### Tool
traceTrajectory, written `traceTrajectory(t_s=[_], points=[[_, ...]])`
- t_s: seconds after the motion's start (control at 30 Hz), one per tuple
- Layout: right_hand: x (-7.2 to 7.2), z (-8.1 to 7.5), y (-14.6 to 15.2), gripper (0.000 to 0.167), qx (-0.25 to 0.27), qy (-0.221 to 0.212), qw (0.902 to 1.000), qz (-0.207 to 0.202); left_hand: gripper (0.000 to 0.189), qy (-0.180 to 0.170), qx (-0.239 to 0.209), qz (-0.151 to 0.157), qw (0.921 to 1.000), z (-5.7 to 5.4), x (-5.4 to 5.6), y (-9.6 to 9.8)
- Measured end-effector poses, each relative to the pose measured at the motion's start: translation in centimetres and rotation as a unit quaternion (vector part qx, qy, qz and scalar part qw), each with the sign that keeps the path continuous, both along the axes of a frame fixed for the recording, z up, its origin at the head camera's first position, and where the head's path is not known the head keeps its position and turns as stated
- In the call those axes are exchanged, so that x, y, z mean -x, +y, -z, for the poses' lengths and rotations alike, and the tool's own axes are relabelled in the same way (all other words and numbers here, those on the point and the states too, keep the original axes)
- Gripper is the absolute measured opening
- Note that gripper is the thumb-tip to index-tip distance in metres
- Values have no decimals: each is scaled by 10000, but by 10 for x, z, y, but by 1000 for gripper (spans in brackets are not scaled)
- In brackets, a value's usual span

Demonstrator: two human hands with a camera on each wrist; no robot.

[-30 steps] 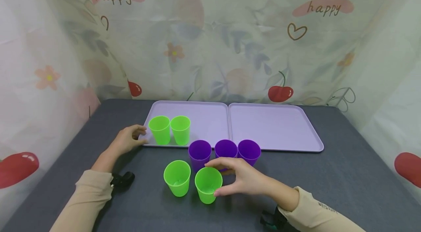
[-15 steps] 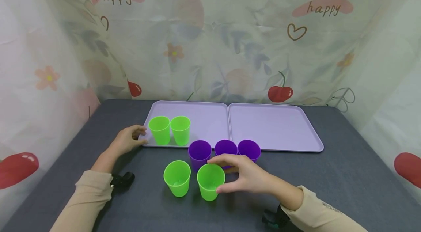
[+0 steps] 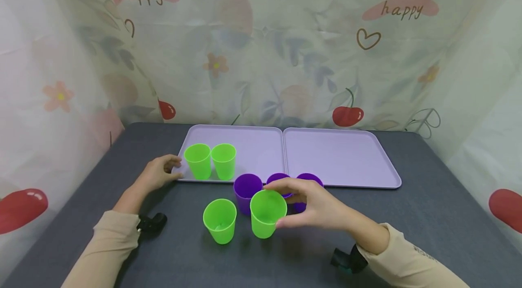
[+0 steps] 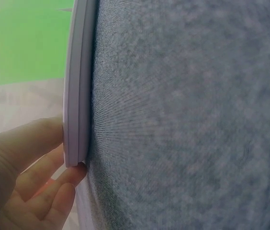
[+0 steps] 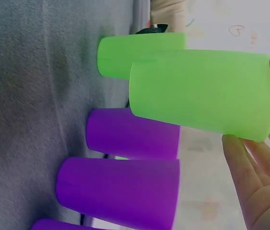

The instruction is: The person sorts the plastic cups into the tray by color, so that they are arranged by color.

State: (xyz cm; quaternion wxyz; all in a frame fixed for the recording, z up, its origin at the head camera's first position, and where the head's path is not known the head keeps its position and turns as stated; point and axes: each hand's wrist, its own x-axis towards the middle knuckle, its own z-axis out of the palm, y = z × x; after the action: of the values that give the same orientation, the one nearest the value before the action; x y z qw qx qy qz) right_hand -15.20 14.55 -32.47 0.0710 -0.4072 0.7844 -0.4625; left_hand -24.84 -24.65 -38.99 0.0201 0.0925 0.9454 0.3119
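Note:
My right hand [image 3: 320,206] grips a green cup [image 3: 266,217] near its rim, thumb on one side and fingers on the other. In the right wrist view this held cup [image 5: 202,93] has its base off the tablecloth. Another green cup [image 3: 219,224] stands on the table to its left. Behind are three purple cups [image 3: 246,195], two partly hidden by my right hand. At the far left my left hand [image 3: 158,172] holds the front left corner of the left lilac tray [image 3: 258,154], thumb at its rim [image 4: 75,115]. Two green cups [image 3: 198,163] stand upright on that tray.
A second lilac tray [image 3: 338,158] lies right against the first one, on the dark grey tablecloth [image 3: 432,197]. A patterned curtain [image 3: 265,52] closes off the back and both sides.
My right hand has lifted the green cup from the table and moved it slightly right and toward the purple cups. My left hand has stayed on the tray corner.

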Motion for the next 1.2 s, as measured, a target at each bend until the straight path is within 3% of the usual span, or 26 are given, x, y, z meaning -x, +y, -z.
traceTrajectory(t_s=[0.23, 0.73, 1.2], points=[[1, -11, 5, 57, 33, -25, 9999, 100, 46, 2, 14, -7, 10000, -1, 0, 1], [12, -43, 14, 57, 59, 374, 9989, 268, 46, -8, -18, 32, 10000, 0, 1, -1], [28, -57, 17, 58, -205, 509, 9970, 547, 47, -49, -14, 8, 10000, 1, 1, -1]])
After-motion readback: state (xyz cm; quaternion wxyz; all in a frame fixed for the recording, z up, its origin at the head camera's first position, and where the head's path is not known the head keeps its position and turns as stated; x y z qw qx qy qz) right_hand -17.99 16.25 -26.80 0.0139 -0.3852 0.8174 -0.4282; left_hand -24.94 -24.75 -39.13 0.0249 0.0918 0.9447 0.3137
